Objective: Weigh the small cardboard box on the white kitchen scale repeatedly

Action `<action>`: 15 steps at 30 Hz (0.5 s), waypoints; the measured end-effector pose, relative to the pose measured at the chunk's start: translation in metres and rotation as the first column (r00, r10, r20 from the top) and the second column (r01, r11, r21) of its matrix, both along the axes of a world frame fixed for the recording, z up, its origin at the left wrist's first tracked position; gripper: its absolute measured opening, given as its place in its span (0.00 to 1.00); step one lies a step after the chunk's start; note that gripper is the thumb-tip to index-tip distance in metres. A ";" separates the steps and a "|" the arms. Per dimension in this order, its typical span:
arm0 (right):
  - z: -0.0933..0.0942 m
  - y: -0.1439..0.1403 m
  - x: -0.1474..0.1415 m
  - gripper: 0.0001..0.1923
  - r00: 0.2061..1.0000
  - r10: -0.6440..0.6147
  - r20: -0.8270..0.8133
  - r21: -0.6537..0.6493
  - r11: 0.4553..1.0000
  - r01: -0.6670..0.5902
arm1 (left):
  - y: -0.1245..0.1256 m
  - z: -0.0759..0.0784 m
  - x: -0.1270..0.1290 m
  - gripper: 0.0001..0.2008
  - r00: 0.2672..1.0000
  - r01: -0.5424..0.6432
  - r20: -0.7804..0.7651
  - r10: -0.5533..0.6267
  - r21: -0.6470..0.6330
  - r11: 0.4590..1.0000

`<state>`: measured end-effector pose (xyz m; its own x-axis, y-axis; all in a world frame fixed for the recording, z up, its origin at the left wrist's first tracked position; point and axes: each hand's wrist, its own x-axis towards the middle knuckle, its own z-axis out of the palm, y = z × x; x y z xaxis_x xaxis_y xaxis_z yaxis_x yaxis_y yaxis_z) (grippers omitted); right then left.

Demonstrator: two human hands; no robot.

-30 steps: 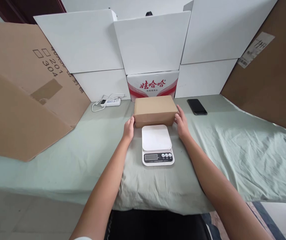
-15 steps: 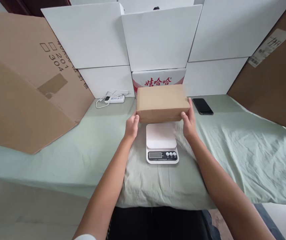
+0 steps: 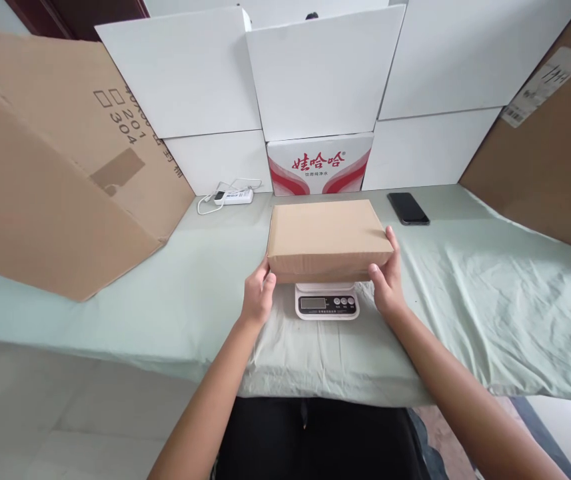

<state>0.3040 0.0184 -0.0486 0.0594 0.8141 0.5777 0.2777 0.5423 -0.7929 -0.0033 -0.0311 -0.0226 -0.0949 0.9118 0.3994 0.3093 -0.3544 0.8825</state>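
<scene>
Nearest you, the front edge of the cloth-covered tabletop [image 3: 205, 293] carries some wrinkles, so mind that the scale [image 3: 328, 314] sits flat on it. Its display [image 3: 313, 303] and buttons [image 3: 344, 301] face you, clear of the box [image 3: 330, 230]; leave them uncovered. I can't make out any digits.

Your left hand [image 3: 259, 293] is clamped on the box's left end, thumb near the lower front corner; your right hand [image 3: 388, 283] grips the right end, thumb at the front. Press evenly from both sides so neither end dips.

The box lies over the scale's platform, hiding all but its front strip. Whether it bears on the platform or hangs just above, you can't tell from here. Hold it level, centre it sideways over the platform, and lower gently. Once it rests, ease both hands off together, so no finger lifts or presses it.

Farther off, the phone [image 3: 408, 208] and the white device [image 3: 235, 197] lie well apart from the box, leaving your hands room.
</scene>
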 end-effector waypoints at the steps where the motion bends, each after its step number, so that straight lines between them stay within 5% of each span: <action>1: 0.001 0.000 0.000 0.47 1.000 0.004 0.003 -0.002 1.000 -0.004 | 0.001 -0.001 0.000 0.45 1.000 -0.004 -0.004 0.004 -0.003 1.000; 15: 0.015 -0.005 0.001 0.44 0.999 -0.054 -0.005 0.026 0.998 0.054 | -0.001 -0.008 -0.004 0.42 0.997 0.009 0.078 -0.009 0.000 1.000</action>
<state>0.3052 0.0138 -0.0339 0.1053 0.7940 0.5987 0.3041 0.5475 -0.7796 -0.0068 -0.0318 -0.0302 -0.1173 0.9130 0.3908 0.2365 -0.3565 0.9039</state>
